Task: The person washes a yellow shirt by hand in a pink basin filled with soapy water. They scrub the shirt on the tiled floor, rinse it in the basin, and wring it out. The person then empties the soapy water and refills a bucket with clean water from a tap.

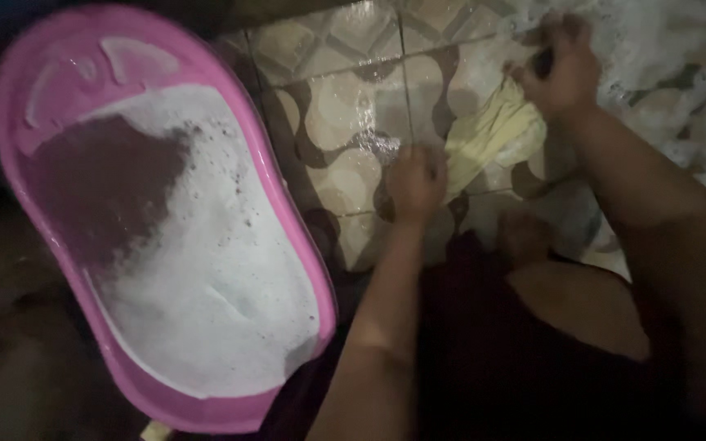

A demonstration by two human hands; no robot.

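Observation:
A pale yellow cloth [496, 131] lies wet on the patterned tile floor [345, 98]. My left hand [416, 181] is closed on the cloth's near end and presses it to the tiles. At the cloth's far end, my right hand [561, 67] is clenched around a dark object, perhaps a brush, that is mostly hidden in the fist. Soap foam [663, 49] spreads over the tiles beyond the right hand.
A large pink oval tub [42, 57] holding sudsy water stands on the left, its rim close to my left arm. My knees in dark clothing fill the lower right. The surroundings are dim.

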